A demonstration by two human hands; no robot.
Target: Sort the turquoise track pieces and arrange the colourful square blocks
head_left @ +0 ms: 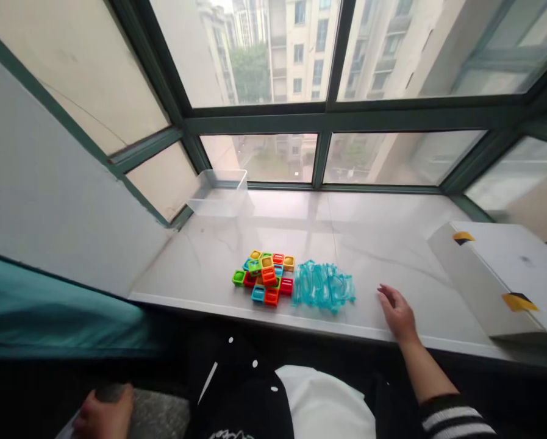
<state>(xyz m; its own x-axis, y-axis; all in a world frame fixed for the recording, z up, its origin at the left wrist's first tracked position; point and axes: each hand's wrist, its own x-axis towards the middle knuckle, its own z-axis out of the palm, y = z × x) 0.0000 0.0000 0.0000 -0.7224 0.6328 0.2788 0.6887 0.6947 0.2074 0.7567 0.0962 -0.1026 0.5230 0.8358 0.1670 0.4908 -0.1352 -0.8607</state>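
Note:
My right hand rests on the white marble sill, fingers loosely stretched, holding nothing. It lies just right of a heap of clear blue plastic pieces. Left of that heap sits a cluster of several small coloured square blocks in orange, green, red, yellow and blue. My left hand is down at the bottom left, below the sill, curled over a dark object on a grey surface; what it holds is unclear.
A clear plastic box stands at the sill's far left corner. A white cardboard box with yellow-black tape lies at the right. Windows ring the sill. A teal cushion lies at the left.

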